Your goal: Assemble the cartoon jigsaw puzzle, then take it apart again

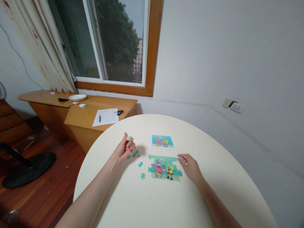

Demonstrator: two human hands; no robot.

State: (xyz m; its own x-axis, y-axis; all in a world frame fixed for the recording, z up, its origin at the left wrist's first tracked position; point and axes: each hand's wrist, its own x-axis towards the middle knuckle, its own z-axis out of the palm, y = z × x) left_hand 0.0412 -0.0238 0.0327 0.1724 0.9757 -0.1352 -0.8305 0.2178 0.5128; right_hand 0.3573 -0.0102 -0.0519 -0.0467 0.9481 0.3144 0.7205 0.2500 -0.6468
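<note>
A partly assembled jigsaw puzzle (163, 169) of cartoon figures on a teal ground lies on the round table, its left and right edges uneven. My left hand (125, 148) is raised left of it, closed, pinching a pale green puzzle piece (129, 138) between thumb and fingers. At the puzzle's upper right corner, my right hand (190, 164) pinches a small teal piece (180, 158), mostly covered by the fingers. Whether that piece is joined to the puzzle I cannot tell. Loose teal pieces (142, 175) lie between my left hand and the puzzle, several of them partly bunched together.
Behind the puzzle lies a printed reference picture (162, 141) with the same figures. The cream round table (152, 202) stands against the wall. Beyond its left edge, a wooden desk (80, 118) carries a paper sheet (106, 117), keys (120, 112) and a white plate (77, 97).
</note>
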